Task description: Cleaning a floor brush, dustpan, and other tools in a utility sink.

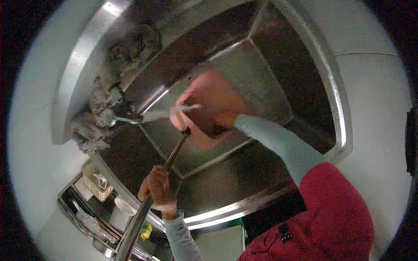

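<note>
A pink dustpan (pixel 204 85) with a long pole handle (pixel 176 150) lies tilted inside the metal sink (pixel 204 172). My left hand (pixel 157 187) is closed around the pole, which slants across the sink's near left rim. My right arm reaches into the sink, and my right hand (pixel 225 120) is at the hollow of the pan. Motion smears its fingers, so I cannot tell whether it grips anything. From the tap (pixel 126 119) on the left, a stream of water (pixel 167 113) runs onto the pan.
Crumpled grey cloths (pixel 102 102) lie along the sink's left ledge. Below left, a shelf unit (pixel 72 195) holds a woven basket (pixel 96 182) and a white dish (pixel 125 205). A yellow bottle (pixel 146 231) stands near the pole. A pale wall (pixel 370 95) is at the right.
</note>
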Motion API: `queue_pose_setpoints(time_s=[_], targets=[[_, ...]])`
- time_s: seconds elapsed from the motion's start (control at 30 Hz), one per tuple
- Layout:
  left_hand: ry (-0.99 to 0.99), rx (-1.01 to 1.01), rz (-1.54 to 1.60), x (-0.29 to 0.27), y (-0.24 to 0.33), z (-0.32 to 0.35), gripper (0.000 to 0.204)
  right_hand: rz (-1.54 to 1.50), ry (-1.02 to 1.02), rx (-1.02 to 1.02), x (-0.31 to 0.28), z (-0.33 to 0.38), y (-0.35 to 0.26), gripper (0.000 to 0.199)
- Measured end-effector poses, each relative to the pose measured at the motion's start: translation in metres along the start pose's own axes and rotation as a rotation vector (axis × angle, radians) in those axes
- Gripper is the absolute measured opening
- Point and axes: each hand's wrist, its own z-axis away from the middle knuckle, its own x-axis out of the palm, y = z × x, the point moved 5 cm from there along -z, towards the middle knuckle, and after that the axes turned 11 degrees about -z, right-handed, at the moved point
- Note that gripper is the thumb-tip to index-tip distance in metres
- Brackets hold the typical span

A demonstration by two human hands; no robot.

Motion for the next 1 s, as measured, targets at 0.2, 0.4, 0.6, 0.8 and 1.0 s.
queue_pose_setpoints(time_s=[0.2, 0.4, 0.6, 0.8, 1.0], targets=[[0.081, -0.021, 0.082, -0.016, 0.040, -0.004, 0.025, -0.128, 0.284, 0.094, -0.103, 0.128, -0.029, 0.016], [-0.180, -0.025, -0.025, 0.015, 0.129, -0.018, 0.022, -0.103, 0.521, 0.093, -0.122, 0.198, -0.026, 0.021], [-0.332, 0.217, -0.299, 0.042, 0.175, -0.022, 0.009, -0.214, 0.404, 0.122, -0.139, 0.252, -0.086, 0.023], [-0.486, 0.395, -0.553, 0.111, 0.192, -0.010, 0.024, -0.143, 0.727, 0.023, -0.095, 0.318, -0.079, 0.025], [-0.370, 0.262, -0.361, 0.080, 0.173, -0.037, 0.029, -0.244, 0.753, 0.003, -0.137, 0.338, -0.134, 0.033]])
